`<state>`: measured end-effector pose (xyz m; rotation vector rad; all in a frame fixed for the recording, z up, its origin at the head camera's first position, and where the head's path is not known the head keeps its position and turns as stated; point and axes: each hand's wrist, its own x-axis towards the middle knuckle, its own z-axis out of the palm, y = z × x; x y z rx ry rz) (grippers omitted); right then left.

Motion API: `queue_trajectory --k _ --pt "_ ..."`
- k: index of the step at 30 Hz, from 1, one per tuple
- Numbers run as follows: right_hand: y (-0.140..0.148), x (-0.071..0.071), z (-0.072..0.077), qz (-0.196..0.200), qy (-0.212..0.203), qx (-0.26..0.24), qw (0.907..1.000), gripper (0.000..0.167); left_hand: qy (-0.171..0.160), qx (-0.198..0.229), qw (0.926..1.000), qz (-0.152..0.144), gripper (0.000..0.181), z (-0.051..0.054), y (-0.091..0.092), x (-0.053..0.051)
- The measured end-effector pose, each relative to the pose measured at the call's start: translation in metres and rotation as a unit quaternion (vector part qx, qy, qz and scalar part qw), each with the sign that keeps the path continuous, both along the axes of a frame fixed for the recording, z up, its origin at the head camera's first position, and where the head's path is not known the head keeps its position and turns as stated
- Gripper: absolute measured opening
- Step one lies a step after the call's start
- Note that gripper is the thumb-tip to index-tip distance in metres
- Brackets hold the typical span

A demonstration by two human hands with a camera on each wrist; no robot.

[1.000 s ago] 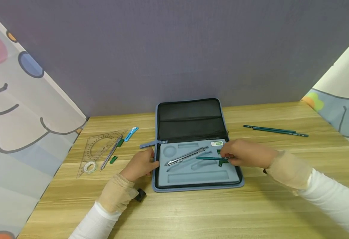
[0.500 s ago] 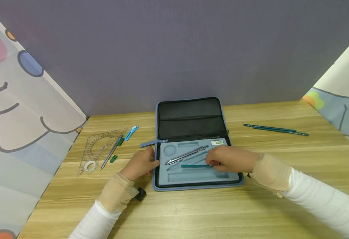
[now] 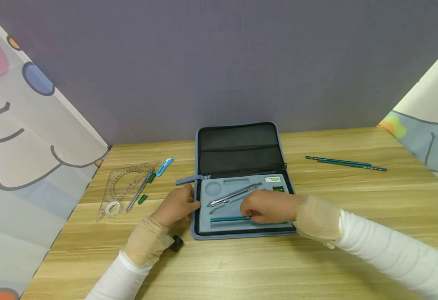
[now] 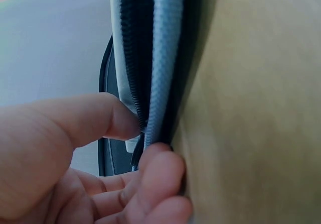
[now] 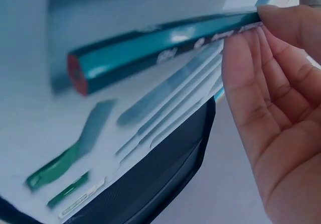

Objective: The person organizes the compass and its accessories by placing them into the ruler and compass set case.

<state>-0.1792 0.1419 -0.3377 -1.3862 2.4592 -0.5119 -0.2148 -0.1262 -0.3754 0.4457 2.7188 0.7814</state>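
In the head view my right hand (image 3: 269, 206) pinches a green pencil (image 3: 228, 218) over the long slot at the front of the grey foam tray (image 3: 204, 227). The right wrist view shows the pencil (image 5: 165, 45) between thumb and fingers, its red end free. My left hand (image 3: 177, 205) grips the left edge of the open zip case (image 3: 197, 166); in the left wrist view thumb and fingers pinch its zipped rim (image 4: 163, 83). A silver compass (image 3: 235, 196) lies slanted across the tray. A white eraser (image 3: 272, 179) and a green piece (image 3: 278, 188) sit at the tray's right.
Left of the case lie a clear set square (image 3: 119, 173), a tape roll (image 3: 113, 208), a silver pointed tool (image 3: 138, 196), two small green pieces (image 3: 142, 199) and a blue cutter (image 3: 165, 167). Two green pencils (image 3: 346, 163) lie at the right. A grey panel (image 3: 219, 62) stands behind.
My right hand has moved left and toward the front of the tray with the pencil, from the tray's right side to the long slot. My left hand has stayed on the case edge.
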Motion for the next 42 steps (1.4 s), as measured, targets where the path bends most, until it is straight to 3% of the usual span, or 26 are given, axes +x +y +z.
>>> queue_trajectory --k 16,33,42 --pt "-0.006 0.003 -0.008 -0.011 -0.023 0.006 0.9997 0.023 0.010 -0.004 0.9999 -0.011 0.021 -0.002 -0.002 0.000" --pt "0.001 0.005 -0.012 -0.035 -0.045 -0.010 0.9983 0.021 0.001 -0.012 0.9999 -0.008 0.021 0.003 0.000 0.001" --pt "0.003 0.007 -0.013 -0.034 -0.034 -0.015 0.9987 0.018 -0.004 -0.014 0.9999 -0.006 0.022 0.003 0.000 0.001"
